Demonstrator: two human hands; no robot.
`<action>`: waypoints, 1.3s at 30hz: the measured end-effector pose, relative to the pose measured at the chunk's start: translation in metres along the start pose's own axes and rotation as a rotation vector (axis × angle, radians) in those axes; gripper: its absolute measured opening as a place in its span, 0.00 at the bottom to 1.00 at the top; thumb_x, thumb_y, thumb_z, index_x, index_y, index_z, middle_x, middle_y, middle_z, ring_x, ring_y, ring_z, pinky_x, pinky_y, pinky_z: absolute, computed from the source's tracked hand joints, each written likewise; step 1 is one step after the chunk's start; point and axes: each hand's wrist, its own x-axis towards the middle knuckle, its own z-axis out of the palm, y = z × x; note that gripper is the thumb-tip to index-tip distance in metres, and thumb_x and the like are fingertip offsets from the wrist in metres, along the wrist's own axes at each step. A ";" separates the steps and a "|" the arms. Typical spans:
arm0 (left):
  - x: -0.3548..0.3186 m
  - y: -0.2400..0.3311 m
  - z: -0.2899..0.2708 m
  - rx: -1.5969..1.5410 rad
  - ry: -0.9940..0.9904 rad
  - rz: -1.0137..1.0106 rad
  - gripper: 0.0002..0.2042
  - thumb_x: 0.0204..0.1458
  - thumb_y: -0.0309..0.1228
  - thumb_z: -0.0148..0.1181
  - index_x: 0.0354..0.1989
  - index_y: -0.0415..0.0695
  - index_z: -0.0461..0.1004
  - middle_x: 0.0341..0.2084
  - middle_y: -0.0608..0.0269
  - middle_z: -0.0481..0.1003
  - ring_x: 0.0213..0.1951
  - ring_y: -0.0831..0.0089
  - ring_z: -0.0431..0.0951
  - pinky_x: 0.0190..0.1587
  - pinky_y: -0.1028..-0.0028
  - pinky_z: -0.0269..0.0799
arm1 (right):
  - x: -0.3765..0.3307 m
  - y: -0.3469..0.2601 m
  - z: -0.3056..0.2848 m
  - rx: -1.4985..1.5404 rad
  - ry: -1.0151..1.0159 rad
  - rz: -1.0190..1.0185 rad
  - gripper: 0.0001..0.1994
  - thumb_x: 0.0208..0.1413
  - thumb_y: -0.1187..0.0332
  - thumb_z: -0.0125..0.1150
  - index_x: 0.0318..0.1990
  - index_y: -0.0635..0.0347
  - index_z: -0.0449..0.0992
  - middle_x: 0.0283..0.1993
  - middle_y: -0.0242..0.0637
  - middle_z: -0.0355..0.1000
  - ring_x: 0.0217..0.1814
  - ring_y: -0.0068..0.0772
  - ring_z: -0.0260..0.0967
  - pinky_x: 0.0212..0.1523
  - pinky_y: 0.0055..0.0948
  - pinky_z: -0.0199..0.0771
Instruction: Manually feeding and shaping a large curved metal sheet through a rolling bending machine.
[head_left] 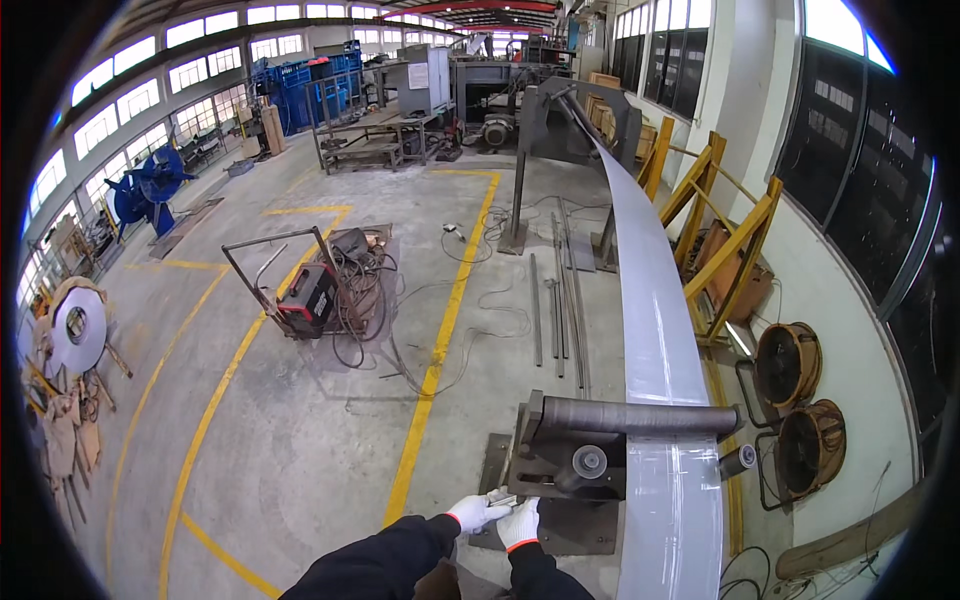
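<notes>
Both my hands wear white gloves and meet low in the middle of the head view, beside a dark steel roller stand [525,465]. My left hand [478,513] is closed at the stand's near left corner, its fingertips at a small bright metal piece [508,500]. Just right of it, my right hand [519,524] has its fingers bent against the same piece and the stand's edge; its fingertips are partly hidden. A long horizontal roller [590,416] tops the stand, with a short upright roller [588,463] near my hands. A wide grey metal strip [660,330] passes under the long roller.
A welding machine [307,298] with tangled cables stands left on the floor. Long metal bars [560,320] lie ahead. Yellow A-frame supports [735,240] and two round fans [808,450] line the right wall. Another short roller [738,460] sits right of the strip.
</notes>
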 end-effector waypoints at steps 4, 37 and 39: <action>-0.014 0.025 0.002 0.157 0.036 -0.042 0.31 0.59 0.66 0.59 0.46 0.47 0.83 0.22 0.61 0.78 0.23 0.68 0.78 0.31 0.68 0.74 | -0.012 -0.021 0.024 0.412 0.070 0.294 0.31 0.71 0.33 0.45 0.36 0.56 0.71 0.30 0.37 0.69 0.33 0.42 0.69 0.47 0.47 0.77; -0.049 0.025 0.029 0.220 0.269 0.029 0.32 0.59 0.66 0.57 0.49 0.47 0.85 0.39 0.43 0.84 0.45 0.47 0.85 0.50 0.59 0.77 | -0.012 -0.035 0.006 0.373 -0.144 0.379 0.22 0.78 0.52 0.37 0.34 0.56 0.67 0.29 0.37 0.65 0.32 0.43 0.64 0.45 0.49 0.72; -0.056 0.037 0.011 0.279 0.122 -0.057 0.34 0.60 0.63 0.60 0.50 0.38 0.83 0.39 0.47 0.85 0.44 0.55 0.85 0.50 0.63 0.77 | -0.017 -0.037 0.002 0.323 -0.133 0.408 0.21 0.78 0.54 0.38 0.38 0.59 0.70 0.34 0.42 0.72 0.39 0.49 0.71 0.53 0.53 0.75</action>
